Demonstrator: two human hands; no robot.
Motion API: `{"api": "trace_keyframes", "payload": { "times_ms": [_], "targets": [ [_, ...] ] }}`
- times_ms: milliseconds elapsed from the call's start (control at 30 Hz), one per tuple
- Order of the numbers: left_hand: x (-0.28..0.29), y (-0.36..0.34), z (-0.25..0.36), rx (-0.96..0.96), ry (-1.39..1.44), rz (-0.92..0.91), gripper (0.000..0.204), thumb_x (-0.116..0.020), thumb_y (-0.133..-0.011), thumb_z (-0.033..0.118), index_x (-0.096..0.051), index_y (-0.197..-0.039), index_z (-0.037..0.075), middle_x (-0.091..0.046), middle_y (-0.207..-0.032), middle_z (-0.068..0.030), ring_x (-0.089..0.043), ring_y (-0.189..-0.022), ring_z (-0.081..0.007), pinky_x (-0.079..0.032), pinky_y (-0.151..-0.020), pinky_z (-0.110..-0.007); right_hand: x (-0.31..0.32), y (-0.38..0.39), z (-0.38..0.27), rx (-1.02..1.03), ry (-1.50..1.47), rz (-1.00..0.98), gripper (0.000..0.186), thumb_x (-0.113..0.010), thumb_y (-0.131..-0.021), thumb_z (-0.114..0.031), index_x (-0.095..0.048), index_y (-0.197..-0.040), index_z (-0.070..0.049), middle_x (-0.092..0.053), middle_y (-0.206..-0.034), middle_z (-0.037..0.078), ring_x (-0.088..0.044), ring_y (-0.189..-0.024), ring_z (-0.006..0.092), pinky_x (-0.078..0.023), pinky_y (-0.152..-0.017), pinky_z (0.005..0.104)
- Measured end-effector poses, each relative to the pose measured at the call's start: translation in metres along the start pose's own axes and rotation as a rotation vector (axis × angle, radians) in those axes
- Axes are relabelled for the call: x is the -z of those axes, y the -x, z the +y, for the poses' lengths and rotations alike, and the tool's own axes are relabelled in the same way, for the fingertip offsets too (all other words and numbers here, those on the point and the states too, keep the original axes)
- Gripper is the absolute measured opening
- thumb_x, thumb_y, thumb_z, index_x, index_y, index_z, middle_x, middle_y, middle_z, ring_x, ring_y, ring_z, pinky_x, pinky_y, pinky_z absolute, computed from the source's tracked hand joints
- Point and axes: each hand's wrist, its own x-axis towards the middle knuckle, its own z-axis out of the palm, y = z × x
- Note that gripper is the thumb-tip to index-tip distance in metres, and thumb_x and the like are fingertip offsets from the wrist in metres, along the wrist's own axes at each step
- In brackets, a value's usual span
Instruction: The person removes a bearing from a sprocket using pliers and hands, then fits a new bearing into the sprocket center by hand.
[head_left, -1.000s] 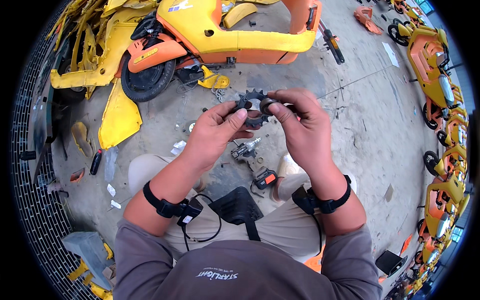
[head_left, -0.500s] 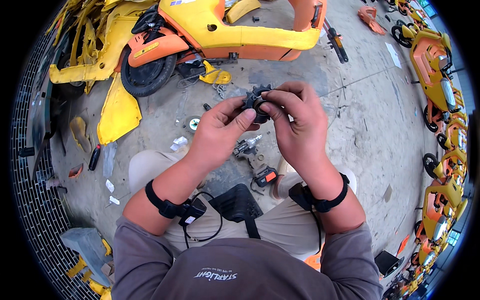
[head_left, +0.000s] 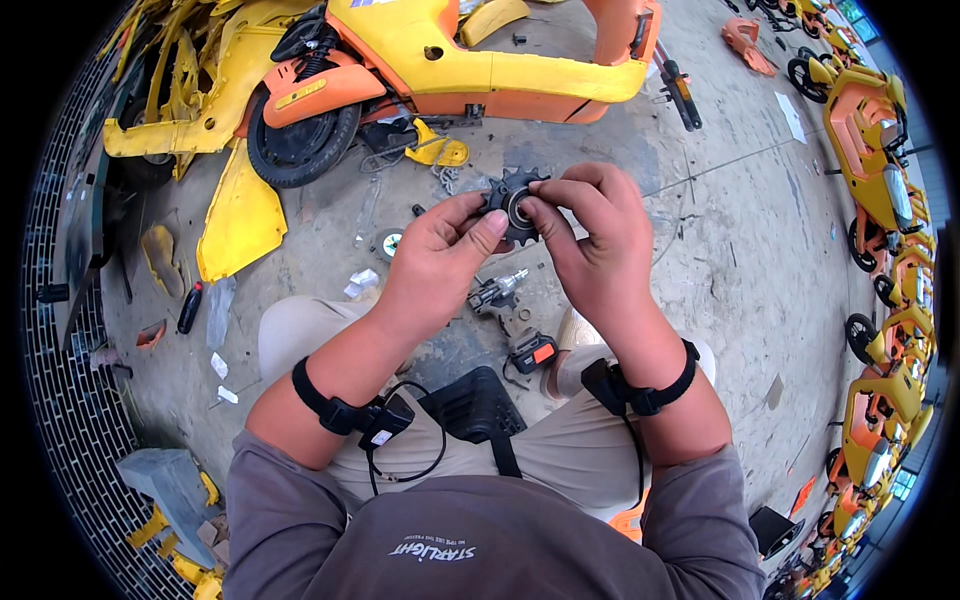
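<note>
A dark toothed sprocket (head_left: 518, 185) with a round metal ring in its centre is held up in front of me, between both hands. My left hand (head_left: 440, 245) pinches its left edge between thumb and fingers. On the other side, my right hand (head_left: 590, 230) grips the sprocket near the central ring with thumb and forefinger. Below them on the concrete lies a cordless power tool (head_left: 497, 290) with a bright metal nose. Its battery pack (head_left: 533, 353), black with an orange patch, is close to my right foot.
A yellow and orange scooter body (head_left: 480, 70) with a black wheel (head_left: 300, 140) lies ahead. Yellow panels (head_left: 240, 215) are piled at the left. A black screwdriver-like handle (head_left: 190, 307) lies on the floor. Several scooters (head_left: 880, 400) line the right side.
The sprocket has turned so its flat face and central ring now show more fully toward me. Both hands keep nearly the same place, still holding it.
</note>
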Motion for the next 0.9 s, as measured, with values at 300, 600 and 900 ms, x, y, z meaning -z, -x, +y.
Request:
{"api": "trace_keyframes", "payload": {
  "times_ms": [300, 600, 900],
  "targets": [
    [-0.003, -0.001, 0.009, 0.001, -0.023, 0.045, 0.032, -0.064, -0.099, 0.014, -0.06, -0.127, -0.002, -0.068, -0.113, -0.0063, -0.064, -0.1, -0.0116, -0.054, -0.09, -0.029, 0.002, -0.002, 0.002, -0.08, -0.166, -0.023, 0.025, -0.077, -0.082, -0.009, -0.07, -0.106, -0.005, -0.066, -0.099, 0.009, -0.062, -0.094, 0.0283, -0.051, -0.08, 0.0357],
    [-0.006, 0.003, 0.014, -0.042, -0.121, 0.065, 0.034, -0.068, -0.096, 0.013, -0.06, -0.125, -0.004, -0.069, -0.107, -0.006, -0.063, -0.096, -0.0076, -0.052, -0.086, -0.025, 0.005, -0.003, 0.002, -0.756, -0.883, -0.187, 0.035, -0.072, -0.095, -0.015, -0.061, -0.119, 0.008, -0.07, -0.103, 0.011, -0.066, -0.093, 0.0126, -0.054, -0.083, 0.0271],
    [-0.002, 0.002, 0.011, -0.045, -0.119, 0.071, 0.032, -0.068, -0.096, 0.014, -0.062, -0.122, -0.003, -0.069, -0.103, -0.0035, -0.062, -0.092, -0.006, -0.052, -0.082, -0.023, -0.001, 0.002, 0.0, -0.7, -0.775, -0.195, 0.027, -0.075, -0.091, -0.013, -0.063, -0.11, 0.002, -0.067, -0.094, 0.004, -0.06, -0.085, 0.0085, -0.051, -0.076, 0.0246]
  ]
}}
